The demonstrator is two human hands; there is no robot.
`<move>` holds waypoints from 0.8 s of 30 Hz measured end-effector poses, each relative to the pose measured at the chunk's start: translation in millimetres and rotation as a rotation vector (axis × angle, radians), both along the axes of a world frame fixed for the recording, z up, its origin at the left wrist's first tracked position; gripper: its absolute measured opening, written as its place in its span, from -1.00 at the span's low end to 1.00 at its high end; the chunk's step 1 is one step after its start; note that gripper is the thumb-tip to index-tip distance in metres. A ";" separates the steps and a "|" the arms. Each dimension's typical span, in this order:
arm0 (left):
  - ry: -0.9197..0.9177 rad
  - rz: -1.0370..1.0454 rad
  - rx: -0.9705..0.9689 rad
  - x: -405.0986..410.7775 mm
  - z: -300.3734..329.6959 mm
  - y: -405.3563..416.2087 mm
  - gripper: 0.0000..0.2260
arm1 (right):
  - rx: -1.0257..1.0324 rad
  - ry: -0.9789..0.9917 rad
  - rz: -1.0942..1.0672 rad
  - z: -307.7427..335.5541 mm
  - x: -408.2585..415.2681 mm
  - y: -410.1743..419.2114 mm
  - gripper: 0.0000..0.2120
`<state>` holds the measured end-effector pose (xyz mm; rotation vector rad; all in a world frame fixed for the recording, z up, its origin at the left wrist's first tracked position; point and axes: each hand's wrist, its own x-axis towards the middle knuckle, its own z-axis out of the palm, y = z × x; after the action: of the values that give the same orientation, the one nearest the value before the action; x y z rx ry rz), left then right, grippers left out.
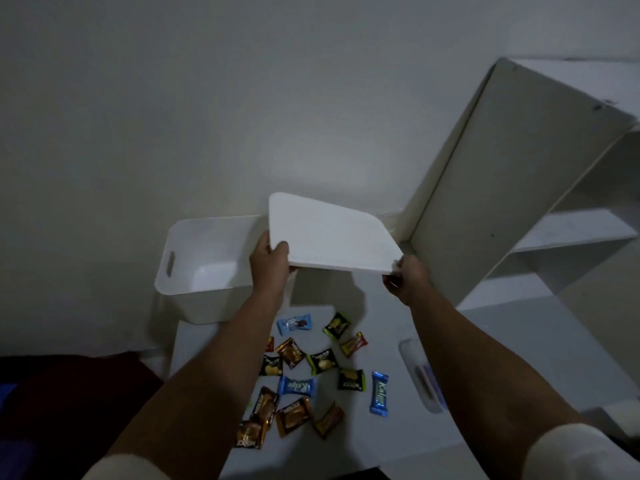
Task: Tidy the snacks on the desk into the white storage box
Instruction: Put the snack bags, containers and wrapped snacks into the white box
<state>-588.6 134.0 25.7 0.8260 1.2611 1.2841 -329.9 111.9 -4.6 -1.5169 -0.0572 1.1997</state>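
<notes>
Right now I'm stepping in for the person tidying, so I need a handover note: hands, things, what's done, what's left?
Left hand and right hand each grip an edge of the white lid, held tilted in the air to the right of the box.
White storage box stands open at the desk's back left; what shows of its inside is empty.
Snacks lie scattered on the desk between the forearms.
Done: lid off.
Left: set the lid aside, load every snack into the box.

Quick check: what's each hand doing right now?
Left hand: closed on the near left edge of the white lid, held above the desk.
Right hand: closed on the lid's near right corner.
</notes>
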 end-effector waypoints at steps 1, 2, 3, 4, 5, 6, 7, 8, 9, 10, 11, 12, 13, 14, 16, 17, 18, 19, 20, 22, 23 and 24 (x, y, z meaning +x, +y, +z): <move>0.016 -0.054 -0.043 16.1 -11.5 -1.1 -0.60 | -0.028 -0.008 -0.040 -6.1 18.9 -8.6 -0.76; 0.024 -0.100 -0.093 30.7 -24.8 -1.5 -0.58 | -0.060 -0.022 -0.075 -13.4 37.1 -16.1 -0.77; 0.023 -0.145 -0.147 44.5 -38.5 -2.7 -0.55 | -0.100 -0.039 -0.102 -20.8 54.7 -23.1 -0.77; 0.026 -0.190 -0.199 57.3 -53.7 -2.8 -0.53 | -0.137 -0.052 -0.118 -28.6 70.7 -29.2 -0.77; 0.029 -0.230 -0.249 69.1 -67.7 -4.1 -0.52 | -0.173 -0.061 -0.127 -35.6 85.3 -34.0 -0.77; 0.027 -0.259 -0.299 80.3 -80.8 -5.8 -0.54 | -0.203 -0.060 -0.131 -42.6 98.5 -37.4 -0.77; 0.020 -0.276 -0.346 90.2 -92.3 -6.9 -0.56 | -0.231 -0.048 -0.136 -51.6 111.8 -38.7 -0.77; 0.018 -0.289 -0.383 98.8 -104.5 -7.0 -0.58 | -0.251 -0.032 -0.135 -60.1 123.4 -38.9 -0.77; 0.035 -0.302 -0.414 106.0 -117.8 -5.2 -0.58 | -0.278 -0.030 -0.118 -67.3 133.0 -37.6 -0.78; 0.077 -0.311 -0.435 110.9 -129.9 -2.2 -0.58 | -0.305 -0.021 -0.097 -75.2 141.6 -35.4 -0.82; 0.145 -0.320 -0.444 115.0 -142.3 1.9 -0.59 | -0.340 -0.022 -0.066 -83.3 149.4 -32.6 -0.87; 0.226 -0.328 -0.437 118.6 -153.9 5.5 -0.60 | -0.370 -0.025 -0.031 -90.7 155.5 -29.1 -0.90; 0.307 -0.334 -0.418 121.8 -161.7 8.1 -0.61 | -0.387 -0.022 -0.001 -97.7 160.9 -25.7 -0.91; 0.373 -0.329 -0.399 124.9 -168.2 9.7 -0.62 | -0.391 -0.001 0.018 -104.4 165.1 -22.2 -0.91; 0.440 -0.325 -0.359 130.9 -175.8 10.8 -0.63 | -0.387 0.025 0.051 -116.2 172.6 -14.8 -0.88; 0.457 -0.335 -0.346 133.5 -181.0 10.9 -0.62 | -0.386 0.030 0.069 -121.3 176.9 -10.7 -0.87; 0.474 -0.349 -0.330 136.6 -187.4 10.4 -0.60 | -0.386 0.024 0.095 -126.4 181.0 -6.3 -0.88; 0.477 -0.351 -0.323 140.4 -194.0 9.6 -0.54 | -0.389 0.006 0.125 -132.4 185.4 -2.0 -0.88; 0.471 -0.349 -0.332 143.8 -199.8 7.8 -0.47 | -0.390 -0.008 0.150 -137.9 188.8 1.8 -0.86; 0.461 -0.334 -0.376 153.1 -202.1 0.1 -0.35 | -0.405 -0.030 0.194 -146.9 193.7 7.9 -0.82; 0.469 -0.326 -0.391 157.3 -203.7 -3.4 -0.31 | -0.410 -0.036 0.201 -152.7 195.9 9.6 -0.79; 0.478 -0.323 -0.388 160.0 -207.1 -6.8 -0.26 | -0.415 -0.033 0.207 -157.0 197.5 10.7 -0.77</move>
<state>-428.6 127.2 -181.4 1.0329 1.6068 0.5695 -132.4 122.6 -161.6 -1.9294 0.0157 1.4120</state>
